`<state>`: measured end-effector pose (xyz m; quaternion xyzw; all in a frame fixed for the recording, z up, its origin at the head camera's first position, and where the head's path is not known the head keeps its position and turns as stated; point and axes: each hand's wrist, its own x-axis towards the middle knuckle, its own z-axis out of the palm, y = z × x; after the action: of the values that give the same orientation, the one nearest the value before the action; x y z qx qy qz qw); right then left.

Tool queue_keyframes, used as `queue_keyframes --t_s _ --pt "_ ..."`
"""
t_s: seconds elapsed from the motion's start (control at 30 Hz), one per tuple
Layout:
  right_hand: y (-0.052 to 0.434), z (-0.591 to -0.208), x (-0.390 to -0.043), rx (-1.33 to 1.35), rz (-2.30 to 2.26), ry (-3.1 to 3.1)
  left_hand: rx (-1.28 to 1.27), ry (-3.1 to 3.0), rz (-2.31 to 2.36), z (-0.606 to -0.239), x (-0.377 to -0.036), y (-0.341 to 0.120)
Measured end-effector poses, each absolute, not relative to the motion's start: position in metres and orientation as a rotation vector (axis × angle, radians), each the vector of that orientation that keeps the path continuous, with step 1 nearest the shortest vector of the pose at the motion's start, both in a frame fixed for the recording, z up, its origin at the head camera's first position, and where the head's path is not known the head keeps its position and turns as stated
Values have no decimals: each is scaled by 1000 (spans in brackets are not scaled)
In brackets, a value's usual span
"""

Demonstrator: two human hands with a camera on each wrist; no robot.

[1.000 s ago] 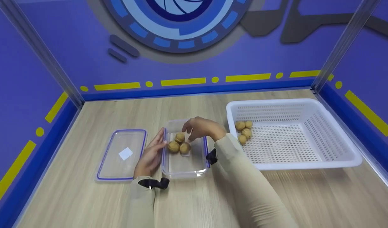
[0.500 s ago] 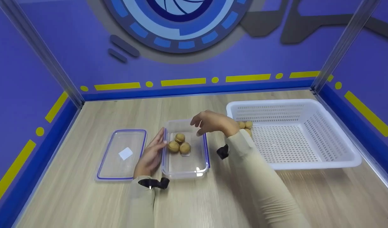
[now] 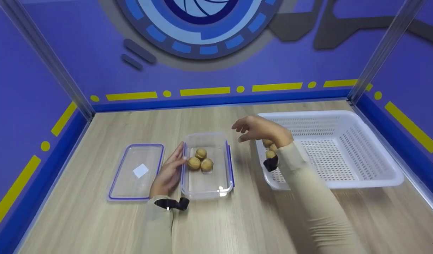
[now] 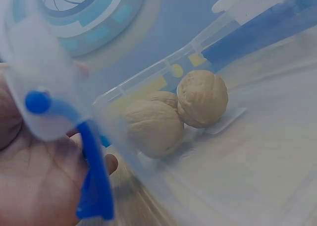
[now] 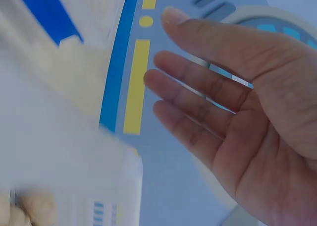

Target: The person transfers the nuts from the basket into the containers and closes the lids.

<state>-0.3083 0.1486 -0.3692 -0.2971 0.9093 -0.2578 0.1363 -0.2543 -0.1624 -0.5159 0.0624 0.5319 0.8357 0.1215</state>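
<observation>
The scene is lit evenly and brightly from above; only soft shadows are seen. A small glare is seen on the box (image 3: 220,192). Both wrist views are blurred.

I find no legible text, brand, number or sign in any view. The white patch (image 3: 140,170) on the clear lid (image 3: 121,183) reads blank from the head camera. The back wall (image 3: 78,53) carries only graphics: a blue ring emblem (image 3: 199,24), grey shapes and yellow dashes and dots (image 3: 204,91), none forming letters. The clear container (image 3: 206,183) and white basket (image 3: 365,176) show no markings I can read
</observation>
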Motion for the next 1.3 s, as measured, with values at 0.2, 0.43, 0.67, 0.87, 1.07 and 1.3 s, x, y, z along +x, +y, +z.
queue_keyframes --t_s 0.2,0.43,0.67,0.87,1.07,1.3 --pt "171 -369 -309 -860 -770 2679 183 1558 2440 -518 -254 -163" --pt "195 -375 -311 -833 -773 2718 193 1571 2431 -520 -254 -163" --pt "216 -382 -313 -792 -799 2728 200 1569 2436 -519 -254 -163" --pt "232 -393 -314 -719 -833 2696 173 1581 2422 -517 -254 -163" --pt "247 -405 -315 -676 -805 2667 156 1579 2415 -516 -254 -162" --pt "257 -415 -315 -619 -759 2636 169 1581 2414 -516 -254 -163"
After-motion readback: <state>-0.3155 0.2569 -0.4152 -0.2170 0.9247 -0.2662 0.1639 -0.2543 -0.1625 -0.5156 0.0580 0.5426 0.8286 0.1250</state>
